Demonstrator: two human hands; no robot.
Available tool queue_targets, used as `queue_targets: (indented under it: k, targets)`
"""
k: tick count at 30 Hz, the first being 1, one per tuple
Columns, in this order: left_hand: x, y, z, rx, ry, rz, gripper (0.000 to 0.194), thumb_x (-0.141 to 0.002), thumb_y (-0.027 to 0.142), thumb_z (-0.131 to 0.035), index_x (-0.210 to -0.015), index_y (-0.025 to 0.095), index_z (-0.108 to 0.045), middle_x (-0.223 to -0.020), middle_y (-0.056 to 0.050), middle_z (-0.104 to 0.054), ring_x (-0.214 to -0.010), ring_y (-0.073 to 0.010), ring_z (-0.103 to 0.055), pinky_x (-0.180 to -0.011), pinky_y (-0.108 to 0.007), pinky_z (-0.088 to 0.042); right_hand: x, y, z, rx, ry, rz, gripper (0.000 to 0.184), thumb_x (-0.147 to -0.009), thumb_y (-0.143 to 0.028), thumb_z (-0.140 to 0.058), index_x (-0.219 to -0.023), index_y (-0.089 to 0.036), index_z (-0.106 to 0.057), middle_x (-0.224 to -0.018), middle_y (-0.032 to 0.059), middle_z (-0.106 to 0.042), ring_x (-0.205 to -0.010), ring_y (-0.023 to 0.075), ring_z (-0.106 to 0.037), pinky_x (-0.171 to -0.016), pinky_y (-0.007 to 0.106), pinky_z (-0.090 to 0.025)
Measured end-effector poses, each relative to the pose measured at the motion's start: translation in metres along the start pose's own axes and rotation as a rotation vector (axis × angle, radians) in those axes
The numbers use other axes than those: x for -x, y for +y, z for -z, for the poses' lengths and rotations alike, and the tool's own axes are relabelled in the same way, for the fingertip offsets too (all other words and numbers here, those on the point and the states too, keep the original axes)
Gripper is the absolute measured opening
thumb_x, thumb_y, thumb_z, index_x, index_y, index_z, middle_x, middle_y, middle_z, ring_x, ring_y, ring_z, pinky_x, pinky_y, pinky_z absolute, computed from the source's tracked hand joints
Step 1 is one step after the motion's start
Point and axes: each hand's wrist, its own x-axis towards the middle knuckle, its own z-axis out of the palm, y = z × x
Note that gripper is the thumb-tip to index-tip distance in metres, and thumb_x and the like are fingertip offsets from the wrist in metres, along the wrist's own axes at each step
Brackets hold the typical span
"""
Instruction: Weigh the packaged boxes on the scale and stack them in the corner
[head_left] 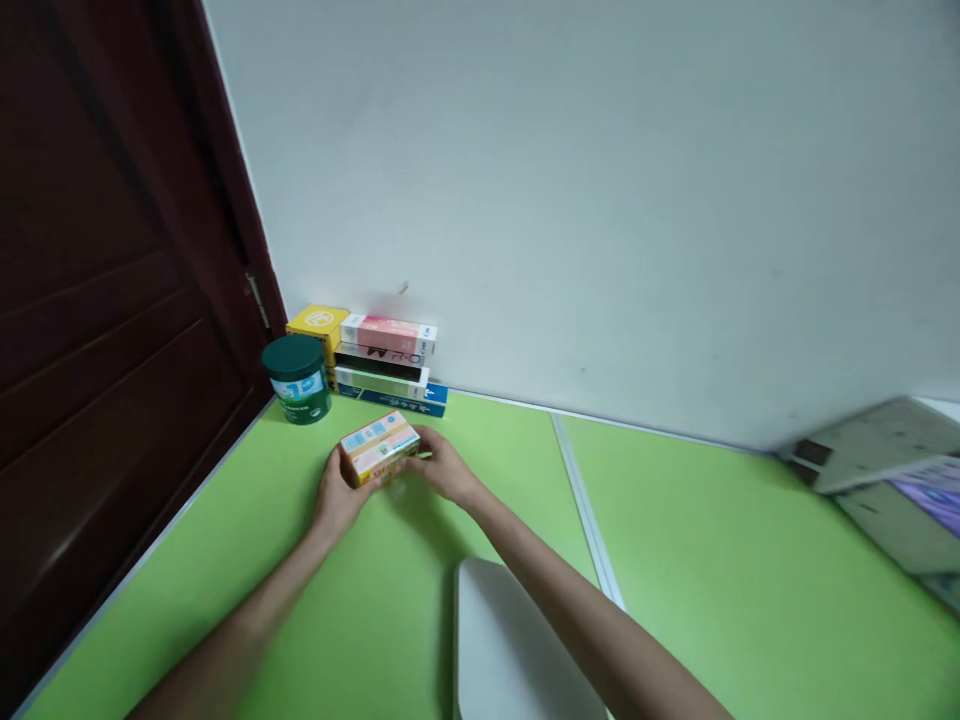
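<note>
A small carton (379, 443) with a pale top and orange-yellow sides is held between my two hands in the head view. My left hand (337, 497) grips its left end, thumb along the near side. At the right end, my right hand (441, 466) has its fingers closed on the same carton. Just beyond it stands a dark green lidded tub (297, 380). Beside the tub, against the wall, lies a stack of flat boxes: a pink-and-white box (390, 336) on top and a blue box (397, 401) at the bottom. A yellow box (318, 322) sits at their left.
The green tabletop (720, 560) has a pale strip (589, 510) running across it. A white rounded flat object (510, 650) lies under my right forearm. A dark wooden door (112, 350) borders the left side. A box with a purple patch (892, 490) stands far right.
</note>
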Motion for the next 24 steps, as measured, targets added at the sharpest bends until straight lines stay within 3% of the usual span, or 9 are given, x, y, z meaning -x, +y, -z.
queue_targets:
  k: [4,8,12,15,18,22,24]
  targets:
    - [0.05,0.019,0.001,0.0,-0.187,0.006,0.062,-0.056,0.017,-0.077,-0.113,0.018,-0.052,-0.115,-0.013,-0.067,-0.105,-0.0273,-0.065,-0.091,-0.041,-0.052,0.073,-0.015,0.038,0.064,0.042,-0.012,0.034,-0.071,-0.018,-0.064,-0.104,-0.017,-0.062,-0.101,0.0062,-0.067,-0.089,0.0208,-0.059,-0.081,0.037,-0.049]
    - [0.103,0.048,-0.01,-0.046,-0.364,0.02,0.068,-0.056,0.023,-0.077,-0.118,0.021,-0.05,-0.12,-0.011,-0.065,-0.105,-0.0269,-0.065,-0.09,-0.04,-0.053,0.155,-0.037,0.075,0.17,0.136,-0.003,0.023,-0.077,-0.023,-0.062,-0.1,-0.02,-0.059,-0.103,0.0051,-0.066,-0.092,0.0202,-0.058,-0.084,0.037,-0.046]
    - [0.143,0.061,-0.025,-0.106,-0.53,0.034,0.063,-0.06,0.024,-0.075,-0.118,0.021,-0.05,-0.12,-0.012,-0.064,-0.104,-0.0277,-0.065,-0.09,-0.041,-0.053,0.217,-0.039,0.093,0.264,0.219,-0.069,0.016,-0.079,-0.023,-0.061,-0.095,-0.021,-0.058,-0.095,0.0046,-0.065,-0.088,0.0204,-0.056,-0.08,0.037,-0.045]
    - [0.158,0.058,-0.032,-0.147,-0.591,0.015,0.058,-0.064,0.026,-0.072,-0.118,0.02,-0.05,-0.118,-0.012,-0.065,-0.105,-0.028,-0.065,-0.092,-0.042,-0.052,0.241,-0.029,0.096,0.261,0.236,-0.091,0.017,-0.08,-0.021,-0.061,-0.096,-0.02,-0.058,-0.095,0.005,-0.064,-0.087,0.0201,-0.056,-0.079,0.037,-0.045]
    - [0.164,0.056,-0.032,-0.213,-0.571,-0.008,0.066,-0.063,0.03,-0.072,-0.124,0.02,-0.048,-0.122,-0.013,-0.063,-0.113,-0.0305,-0.061,-0.097,-0.045,-0.049,0.249,-0.02,0.099,0.23,0.231,-0.096,0.02,-0.079,-0.018,-0.063,-0.098,-0.019,-0.057,-0.098,0.0055,-0.063,-0.091,0.02,-0.056,-0.082,0.037,-0.045]
    - [0.166,0.058,-0.022,-0.254,-0.48,-0.03,0.097,-0.059,0.036,-0.076,-0.143,0.025,-0.03,-0.143,-0.013,-0.047,-0.116,-0.0334,-0.059,-0.095,-0.048,-0.051,0.251,-0.01,0.108,0.174,0.176,-0.116,0.053,-0.074,-0.019,-0.07,-0.124,-0.021,-0.049,-0.115,0.0077,-0.057,-0.092,0.0186,-0.058,-0.083,0.035,-0.049]
    - [0.165,0.056,-0.017,-0.256,-0.438,-0.022,0.097,-0.058,0.042,-0.077,-0.142,0.028,-0.031,-0.144,-0.012,-0.045,-0.108,-0.0337,-0.063,-0.089,-0.048,-0.055,0.251,-0.006,0.11,0.131,0.097,-0.114,0.067,-0.072,-0.021,-0.072,-0.133,-0.022,-0.044,-0.121,0.0091,-0.054,-0.082,0.016,-0.06,-0.075,0.032,-0.052]
